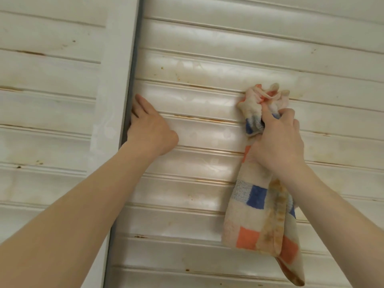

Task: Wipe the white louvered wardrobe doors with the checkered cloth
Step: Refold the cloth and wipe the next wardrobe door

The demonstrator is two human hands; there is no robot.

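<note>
Cloth [259,215], checkered and bunched, is clenched in the right hand [278,146] and pressed against the right wardrobe door [207,59]; the left hand [149,129] is laid open, fingers straight, at that door's left edge.

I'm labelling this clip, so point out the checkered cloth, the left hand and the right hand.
checkered cloth [257,206], head view, hanging lower part.
left hand [149,128], head view, back of the hand.
right hand [278,142], head view, back of the hand.

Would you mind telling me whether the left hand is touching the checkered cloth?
Apart. The head view shows bare slats between the left hand and the cloth, which the right hand grips.
</note>
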